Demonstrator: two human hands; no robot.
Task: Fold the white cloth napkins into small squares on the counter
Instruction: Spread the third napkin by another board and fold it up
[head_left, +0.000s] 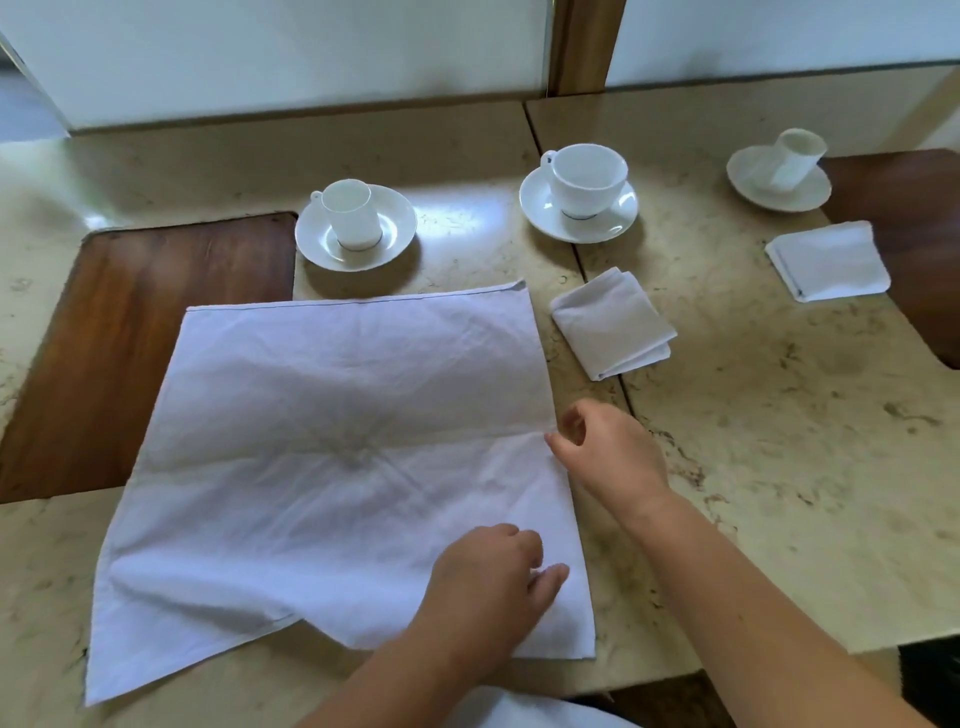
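Two hands are working on the open napkin, and I am taking that spread cloth as my landmark. My left hand is lying on its near right corner, fingers curled down onto the fabric and thumb stretched out toward the edge; the fingertips are tucked out of sight, so I cannot tell whether they are pinching the cloth or only pressing it. My right hand is hovering at the middle of the napkin's right edge, thumb and forefinger drawn together right at the hem, probably nipping it, though the view is soft there. The napkin itself is lying flat and creased on the marble counter, its near left part rumpled, its left side overlapping a wooden inlay.

Just beyond the napkin's far right corner a folded napkin is sitting as a small square. Farther right of that, well apart, another folded square is lying. Behind the open napkin's far edge a cup on a saucer is standing; a wider cup and saucer is standing to the right of it, and a third set farther right again.
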